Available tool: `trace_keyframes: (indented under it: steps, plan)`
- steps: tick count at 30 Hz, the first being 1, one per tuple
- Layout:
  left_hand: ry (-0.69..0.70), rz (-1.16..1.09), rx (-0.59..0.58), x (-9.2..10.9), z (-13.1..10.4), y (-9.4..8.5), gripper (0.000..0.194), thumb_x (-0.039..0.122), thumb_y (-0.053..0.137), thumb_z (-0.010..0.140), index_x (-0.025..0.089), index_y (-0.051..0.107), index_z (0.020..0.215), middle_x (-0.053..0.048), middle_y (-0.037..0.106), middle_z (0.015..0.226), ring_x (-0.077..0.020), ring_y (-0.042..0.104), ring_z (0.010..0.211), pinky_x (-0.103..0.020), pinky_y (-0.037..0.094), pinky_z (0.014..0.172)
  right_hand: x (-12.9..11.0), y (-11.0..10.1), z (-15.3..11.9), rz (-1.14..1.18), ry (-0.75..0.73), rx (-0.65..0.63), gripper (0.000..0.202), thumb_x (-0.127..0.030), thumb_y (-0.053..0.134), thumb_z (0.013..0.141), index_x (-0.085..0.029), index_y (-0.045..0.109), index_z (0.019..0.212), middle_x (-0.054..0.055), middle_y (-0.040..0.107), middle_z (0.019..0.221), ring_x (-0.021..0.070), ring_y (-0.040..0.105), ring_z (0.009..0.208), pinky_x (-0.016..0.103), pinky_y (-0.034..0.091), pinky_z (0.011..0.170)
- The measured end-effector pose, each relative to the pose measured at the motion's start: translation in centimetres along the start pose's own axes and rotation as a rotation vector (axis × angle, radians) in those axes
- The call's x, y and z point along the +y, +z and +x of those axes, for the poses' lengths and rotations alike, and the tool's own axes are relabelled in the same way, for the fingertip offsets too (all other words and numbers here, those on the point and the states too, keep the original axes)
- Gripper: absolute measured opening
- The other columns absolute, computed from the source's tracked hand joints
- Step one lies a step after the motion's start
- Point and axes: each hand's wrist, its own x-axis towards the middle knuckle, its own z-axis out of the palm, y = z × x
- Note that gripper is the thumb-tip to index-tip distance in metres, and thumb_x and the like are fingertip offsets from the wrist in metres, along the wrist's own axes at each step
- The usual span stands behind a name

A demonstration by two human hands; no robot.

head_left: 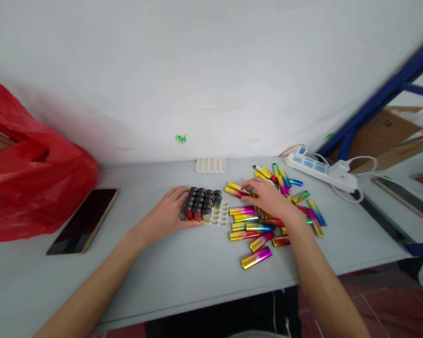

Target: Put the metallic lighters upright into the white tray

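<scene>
A gray table (176, 277) with lots of shiny lighters (257, 227).
A big red bag (38, 173) sits at the left end. The lighters lie in a messy pile on the right, with a white power strip (315, 170) behind them. A dark phone (83, 220) lies flat beside the bag. The left hand (164, 213) is curved around the left side of a white tray (220, 215), thumb in front and fingers behind, holding it with its black-topped standing lighters (199, 204). Round holes show on the tray's right side. The right hand (268, 193) reaches into the pile with bent fingers; I can't tell if they pinch a lighter. 1 white rack (210, 165) is near the back edge. 1 gold and pink lighter (256, 258) lies closest to the front.
</scene>
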Motion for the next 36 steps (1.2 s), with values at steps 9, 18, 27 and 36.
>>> trace_keyframes:
  steps: [9, 18, 27, 36]
  plan:
    - [0.007, -0.01, 0.002, -0.2, 0.0, 0.0, 0.083, 0.082, 0.084, 0.08, 0.019, 0.072, 0.133, -0.02, 0.07, 0.144, -0.042, 0.066, 0.137, -0.06, 0.054, 0.122, -0.2, 0.8, 0.2, -0.004, -0.047, 0.016, 0.011, -0.023, 0.082, 0.097, -0.019, 0.079, 0.106, 0.013, 0.069, 0.124, 0.0312, 0.069, 0.121, 0.049, 0.053, 0.114]
    - [0.001, -0.006, 0.003, -0.3, -0.1, 0.1, 0.083, 0.084, 0.083, 0.08, 0.019, 0.072, 0.131, -0.02, 0.069, 0.145, -0.0428, 0.065, 0.139, -0.061, 0.054, 0.122, -1.7, -1.0, 0.5, 0.516, 0.008, 0.144, 0.016, -0.032, 0.078, 0.098, -0.022, 0.077, 0.11, 0.007, 0.082, 0.107, 0.0264, 0.077, 0.102, 0.045, 0.06, 0.098]
    - [-0.018, -0.011, -0.01, -0.1, -0.1, 0.0, 0.084, 0.083, 0.085, 0.078, 0.019, 0.073, 0.131, -0.021, 0.069, 0.146, -0.043, 0.065, 0.14, -0.06, 0.054, 0.123, -5.2, 0.6, 1.6, 1.413, 0.24, 0.231, 0.044, -0.062, 0.092, 0.085, -0.027, 0.075, 0.108, 0.002, 0.078, 0.103, 0.0206, 0.074, 0.094, 0.037, 0.063, 0.092]
    - [0.005, -0.029, 0.006, 0.0, -0.1, 0.0, 0.084, 0.08, 0.087, 0.078, 0.019, 0.072, 0.133, -0.02, 0.07, 0.145, -0.0424, 0.065, 0.139, -0.059, 0.054, 0.123, -7.2, 0.7, 1.2, 1.446, 0.219, -0.042, 0.051, -0.072, 0.081, 0.091, -0.029, 0.06, 0.107, -0.011, 0.039, 0.068, 0.0081, 0.026, 0.051, 0.021, 0.038, 0.05]
